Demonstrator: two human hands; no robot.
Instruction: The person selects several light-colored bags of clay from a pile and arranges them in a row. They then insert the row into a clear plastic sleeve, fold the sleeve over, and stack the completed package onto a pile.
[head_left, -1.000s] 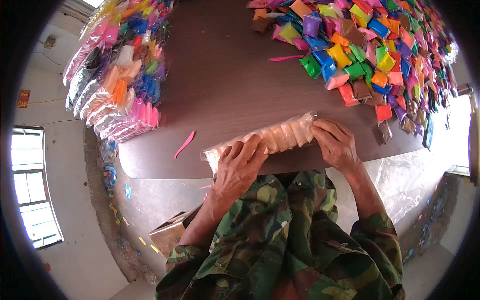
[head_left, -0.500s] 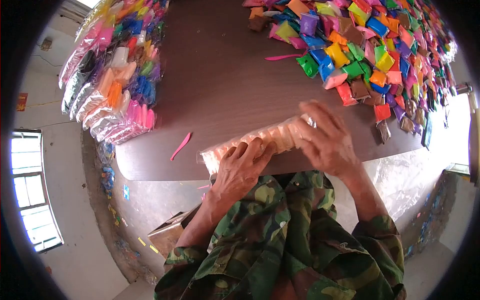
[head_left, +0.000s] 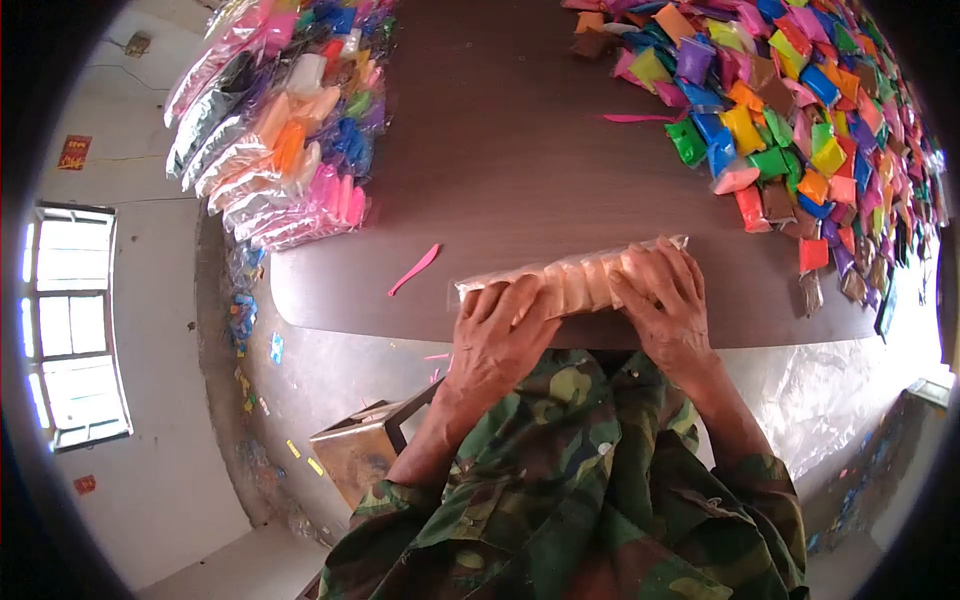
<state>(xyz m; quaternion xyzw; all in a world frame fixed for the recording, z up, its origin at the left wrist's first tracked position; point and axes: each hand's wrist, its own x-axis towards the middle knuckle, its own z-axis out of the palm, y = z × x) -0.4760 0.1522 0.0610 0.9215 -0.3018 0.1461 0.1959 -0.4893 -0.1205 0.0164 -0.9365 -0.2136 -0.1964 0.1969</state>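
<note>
A long clear plastic bag of peach-coloured packets (head_left: 572,285) lies near the front edge of the brown table (head_left: 480,180). My left hand (head_left: 500,325) is closed on its left part, fingers curled over the top. At its right part my right hand (head_left: 665,305) grips the bag in the same way. The packets sit side by side in a row between my hands. To the left of the bag lies a pink plastic tool (head_left: 415,270).
Filled clear bags in many colours (head_left: 290,140) are stacked at the table's left. A large heap of small coloured packets (head_left: 800,150) covers the right side, with another pink tool (head_left: 638,118) beside it. A metal-sided box (head_left: 365,450) stands below the table edge.
My right hand has come down onto the right part of the bag from a raised, blurred position. The whole view has shifted, so the table's things appear farther right.
</note>
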